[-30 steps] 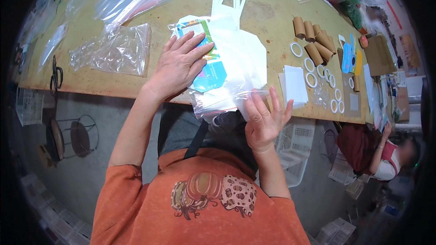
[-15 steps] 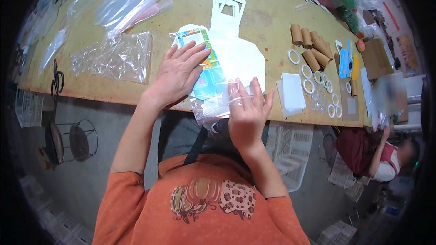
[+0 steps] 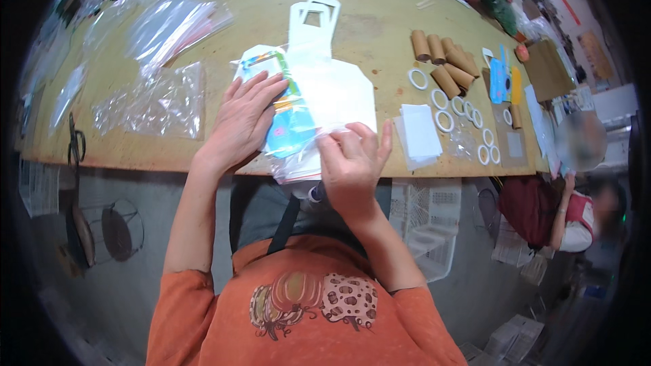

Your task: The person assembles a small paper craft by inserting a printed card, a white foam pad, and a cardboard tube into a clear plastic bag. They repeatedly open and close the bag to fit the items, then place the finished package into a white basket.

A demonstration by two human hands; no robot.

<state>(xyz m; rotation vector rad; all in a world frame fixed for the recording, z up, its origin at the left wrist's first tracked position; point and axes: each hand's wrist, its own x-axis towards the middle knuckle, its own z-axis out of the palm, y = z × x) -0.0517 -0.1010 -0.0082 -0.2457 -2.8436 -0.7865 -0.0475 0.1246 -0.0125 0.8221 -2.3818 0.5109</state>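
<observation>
My left hand (image 3: 243,120) lies flat with its fingers stretched over a colourful printed card (image 3: 291,130) in blue, green and orange. That card sits inside a clear plastic bag (image 3: 287,168) near the table's front edge. At the bag's right side, my right hand (image 3: 352,163) has its thumb and first fingers pinched on the film, the little finger held away. Beneath and beside the bag are white handled cutouts (image 3: 349,91), stacked with their looped tops pointing to the far side. My fingers hide part of the card and the bag's edge.
To the right lie white sheets (image 3: 420,132), several white rings (image 3: 444,121) and cardboard tubes (image 3: 459,61). Clear bags (image 3: 152,105) and black scissors (image 3: 74,141) are on the left. A white crate (image 3: 427,230) stands below the table; another person (image 3: 575,220) is at far right.
My right hand has gone from spread fingers to a pinch on the bag's film. The whole view has shifted, so things on the table appear further left.
</observation>
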